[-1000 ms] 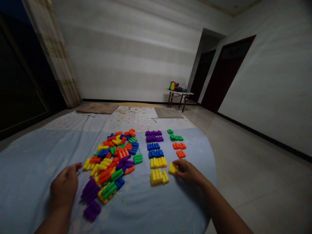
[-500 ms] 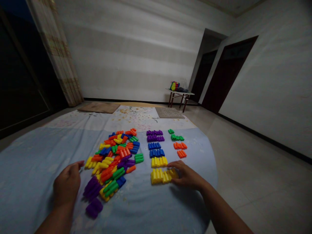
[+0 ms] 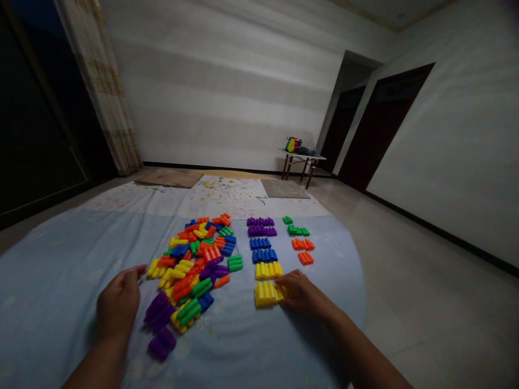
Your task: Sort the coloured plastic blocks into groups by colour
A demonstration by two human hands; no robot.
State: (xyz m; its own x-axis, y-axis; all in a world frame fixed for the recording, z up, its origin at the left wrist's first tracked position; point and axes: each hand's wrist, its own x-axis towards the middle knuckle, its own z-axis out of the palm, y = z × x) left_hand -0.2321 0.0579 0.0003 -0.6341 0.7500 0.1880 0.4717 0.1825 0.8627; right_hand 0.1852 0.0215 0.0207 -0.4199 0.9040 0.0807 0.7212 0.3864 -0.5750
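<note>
In the head view my right hand (image 3: pixel 302 294) has its thumb and fingers closed around a yellow ribbed plastic building block, which they mostly cover. This block meets the right side of another yellow block (image 3: pixel 265 294) at the near end of the sorted rows. Just behind it lies a further row of yellow blocks (image 3: pixel 268 270). My left hand (image 3: pixel 119 297) rests on the cloth left of the mixed pile of blocks (image 3: pixel 194 265), fingers loosely bent and apart, with nothing visible in them. Dark purple blocks (image 3: pixel 159 312) lie close to its right.
Beyond the yellow rows are blue blocks (image 3: pixel 264 255) and purple blocks (image 3: pixel 261 231). Green blocks (image 3: pixel 299 230) and orange blocks (image 3: pixel 303 245) form a column to their right. Two flat boards (image 3: pixel 286 188) lie at the far edge of the cloth. A small table (image 3: pixel 302 156) stands by the wall.
My right hand has closed in on the yellow block and shifted slightly left, covering more of it. My left hand keeps its place beside the pile. The whole view has shifted slightly.
</note>
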